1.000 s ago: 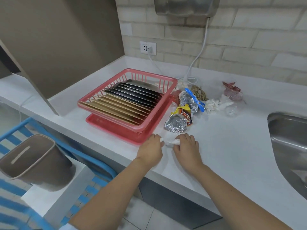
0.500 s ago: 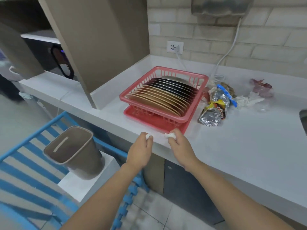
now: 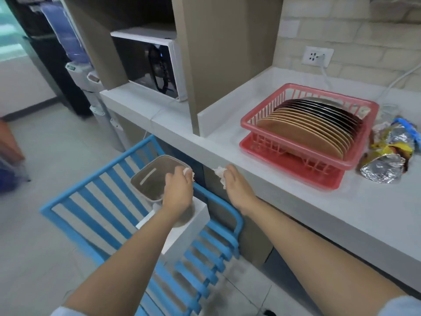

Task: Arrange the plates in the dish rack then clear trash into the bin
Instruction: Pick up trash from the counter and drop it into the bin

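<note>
We have carried two scraps of white tissue off the bench and toward the bin [image 3: 150, 179], which stands on a white box on the blue chair [image 3: 95, 201] below the bench edge. A second ago both hands were still pressed to the bench in front of the dish rack [image 3: 303, 142]; now our left hand [image 3: 177, 192] hangs over the near rim of the bin, fingers curled round a tissue scrap [image 3: 188, 171], while our right hand [image 3: 237, 190] is just beside the bin, short of its mouth, fingers pinching the second scrap [image 3: 219, 175]. The plates [image 3: 312, 126] stand upright in a row inside the rack, so that part looks done. The foil wrappers [image 3: 387, 160] beyond the rack, away from the bin, remain on the bench [image 3: 319, 213], so more trips seem needed.
</note>
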A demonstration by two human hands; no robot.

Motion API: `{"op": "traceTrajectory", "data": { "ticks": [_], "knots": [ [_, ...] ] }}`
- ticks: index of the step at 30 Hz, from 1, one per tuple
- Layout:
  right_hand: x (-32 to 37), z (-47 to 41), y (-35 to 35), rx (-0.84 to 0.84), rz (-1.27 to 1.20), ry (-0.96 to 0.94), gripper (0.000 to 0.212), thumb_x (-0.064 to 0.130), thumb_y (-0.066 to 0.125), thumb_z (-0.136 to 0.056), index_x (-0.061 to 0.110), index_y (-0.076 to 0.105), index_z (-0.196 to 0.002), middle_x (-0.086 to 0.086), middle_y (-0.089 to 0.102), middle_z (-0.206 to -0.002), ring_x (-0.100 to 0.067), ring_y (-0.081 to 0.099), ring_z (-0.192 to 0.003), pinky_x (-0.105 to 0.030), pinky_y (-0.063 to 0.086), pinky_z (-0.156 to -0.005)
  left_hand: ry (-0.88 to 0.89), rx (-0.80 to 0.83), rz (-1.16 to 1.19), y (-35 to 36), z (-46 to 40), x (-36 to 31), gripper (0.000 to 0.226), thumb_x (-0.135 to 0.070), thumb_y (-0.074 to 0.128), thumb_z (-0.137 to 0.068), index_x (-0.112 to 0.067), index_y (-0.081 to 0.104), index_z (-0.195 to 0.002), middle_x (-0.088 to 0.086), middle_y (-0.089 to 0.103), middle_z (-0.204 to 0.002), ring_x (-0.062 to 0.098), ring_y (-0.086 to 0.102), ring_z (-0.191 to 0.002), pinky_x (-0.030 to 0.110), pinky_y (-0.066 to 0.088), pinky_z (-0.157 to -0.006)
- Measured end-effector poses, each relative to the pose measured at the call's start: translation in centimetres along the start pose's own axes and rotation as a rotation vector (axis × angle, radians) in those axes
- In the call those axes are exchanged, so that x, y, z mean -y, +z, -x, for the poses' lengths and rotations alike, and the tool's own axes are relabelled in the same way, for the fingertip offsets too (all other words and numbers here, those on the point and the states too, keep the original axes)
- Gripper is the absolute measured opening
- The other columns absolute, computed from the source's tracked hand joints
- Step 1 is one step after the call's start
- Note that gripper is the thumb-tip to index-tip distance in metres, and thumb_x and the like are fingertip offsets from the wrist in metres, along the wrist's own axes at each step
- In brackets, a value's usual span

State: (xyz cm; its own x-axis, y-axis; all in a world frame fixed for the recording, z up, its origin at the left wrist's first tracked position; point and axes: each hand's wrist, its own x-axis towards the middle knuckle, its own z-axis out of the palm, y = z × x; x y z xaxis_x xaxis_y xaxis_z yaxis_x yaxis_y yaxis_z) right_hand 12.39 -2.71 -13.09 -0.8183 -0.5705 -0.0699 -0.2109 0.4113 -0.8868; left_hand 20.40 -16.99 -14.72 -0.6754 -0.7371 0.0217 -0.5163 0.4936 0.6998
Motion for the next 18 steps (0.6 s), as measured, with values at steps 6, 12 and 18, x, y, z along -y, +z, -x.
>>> {"op": "traceTrajectory", "data": {
  "ticks": [6,12,18],
  "knots": [
    [1.3,-4.5,5.8,0.096,0.058,-0.046,0.014,0.019,0.042,-0.095,0.021,0.053,-0.104,0.003,0.052,-0.098,-0.024,0.05,-0.101,-0.032,0.043,-0.077,-0.087,-0.073,0.0,-3.1,-4.5,5.4,0.033,-0.029,0.044,-0.104,-0.007,0.062,-0.121,0.01,0.052,-0.13,0.027,0.049,-0.118,0.038,0.036,-0.104],
    [1.4,-9.0,10.3,0.225,0.117,-0.007,0.023,0.029,0.062,-0.091,0.033,0.049,-0.11,-0.001,0.042,-0.118,-0.005,0.052,-0.086,-0.017,0.039,-0.074,-0.205,-0.088,0.086,-4.1,-8.2,8.4,0.03,-0.028,0.056,-0.098,-0.019,0.058,-0.127,0.004,0.047,-0.133,0.021,0.05,-0.12,0.034,0.039,-0.105],
    [2.2,-14.2,13.6,0.274,0.208,-0.058,0.021,0.026,0.069,-0.087,0.031,0.049,-0.093,0.001,0.056,-0.106,-0.008,0.057,-0.083,-0.019,0.046,-0.068,-0.248,-0.044,-0.054,-4.4,-12.5,11.6,0.026,-0.038,0.069,-0.089,-0.026,0.062,-0.111,-0.008,0.066,-0.113,0.016,0.052,-0.115,0.038,0.047,-0.094]
  ]
}}
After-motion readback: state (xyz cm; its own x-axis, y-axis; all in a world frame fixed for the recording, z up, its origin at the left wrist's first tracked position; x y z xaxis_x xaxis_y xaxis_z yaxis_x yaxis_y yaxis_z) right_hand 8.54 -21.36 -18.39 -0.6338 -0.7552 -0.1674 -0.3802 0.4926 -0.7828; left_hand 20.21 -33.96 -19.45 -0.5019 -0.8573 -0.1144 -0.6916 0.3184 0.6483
